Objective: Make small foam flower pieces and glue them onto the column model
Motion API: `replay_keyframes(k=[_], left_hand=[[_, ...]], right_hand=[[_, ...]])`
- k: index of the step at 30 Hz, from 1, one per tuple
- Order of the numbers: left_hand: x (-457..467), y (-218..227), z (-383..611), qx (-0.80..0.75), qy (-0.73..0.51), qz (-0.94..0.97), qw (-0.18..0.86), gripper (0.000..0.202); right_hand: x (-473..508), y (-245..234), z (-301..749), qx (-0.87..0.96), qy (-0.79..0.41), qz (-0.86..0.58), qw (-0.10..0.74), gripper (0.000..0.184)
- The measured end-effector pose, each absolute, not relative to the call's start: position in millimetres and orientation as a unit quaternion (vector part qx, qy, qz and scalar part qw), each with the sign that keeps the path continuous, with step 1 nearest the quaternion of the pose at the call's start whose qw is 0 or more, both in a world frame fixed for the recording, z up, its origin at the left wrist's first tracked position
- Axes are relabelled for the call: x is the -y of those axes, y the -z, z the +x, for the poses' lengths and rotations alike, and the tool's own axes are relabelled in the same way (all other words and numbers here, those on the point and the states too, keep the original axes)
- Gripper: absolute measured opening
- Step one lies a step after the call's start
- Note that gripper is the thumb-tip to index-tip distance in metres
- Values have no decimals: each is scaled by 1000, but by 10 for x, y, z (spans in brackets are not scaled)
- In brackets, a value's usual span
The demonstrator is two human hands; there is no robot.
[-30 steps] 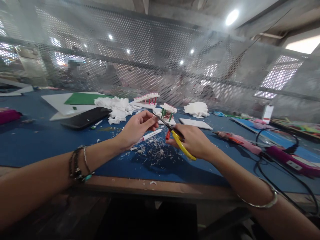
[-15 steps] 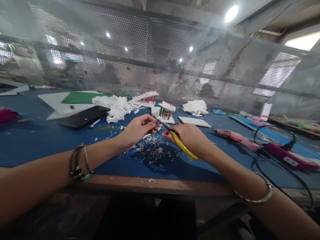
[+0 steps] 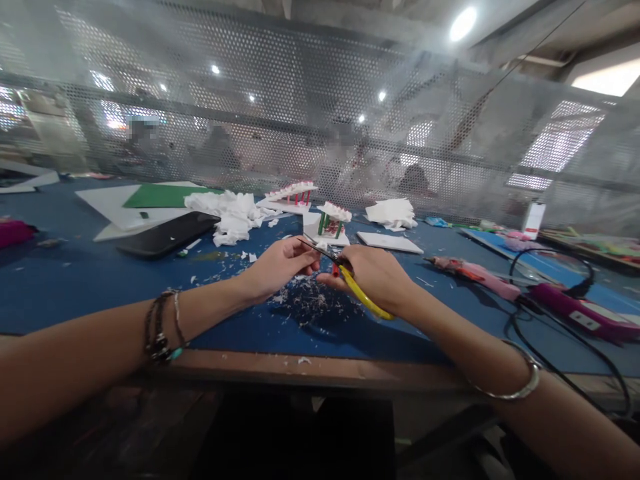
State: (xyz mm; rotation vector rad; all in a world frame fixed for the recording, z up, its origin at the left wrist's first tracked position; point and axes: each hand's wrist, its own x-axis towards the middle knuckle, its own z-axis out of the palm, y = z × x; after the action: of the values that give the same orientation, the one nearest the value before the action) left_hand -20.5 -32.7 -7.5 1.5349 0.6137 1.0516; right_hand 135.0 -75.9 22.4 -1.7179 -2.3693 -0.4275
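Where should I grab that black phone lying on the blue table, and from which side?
Pinch the black phone across its long edges, coming from above: it lies flat on the blue table, a thin slab with no handle.

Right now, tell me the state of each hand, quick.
Left hand: pinched shut at the tips of the yellow-handled scissors; what it pinches is too small to tell.
Right hand: closed on those scissors.

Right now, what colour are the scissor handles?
Yellow; the head view shows the scissor handles in the right hand.
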Motion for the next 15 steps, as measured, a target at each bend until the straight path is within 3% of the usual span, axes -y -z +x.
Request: replay_keyframes(k=[15], left_hand=[[343,41,-210,-309,-373,632,606,12]], right_hand=[[717,-183,1361,786,157,-595,56,62]])
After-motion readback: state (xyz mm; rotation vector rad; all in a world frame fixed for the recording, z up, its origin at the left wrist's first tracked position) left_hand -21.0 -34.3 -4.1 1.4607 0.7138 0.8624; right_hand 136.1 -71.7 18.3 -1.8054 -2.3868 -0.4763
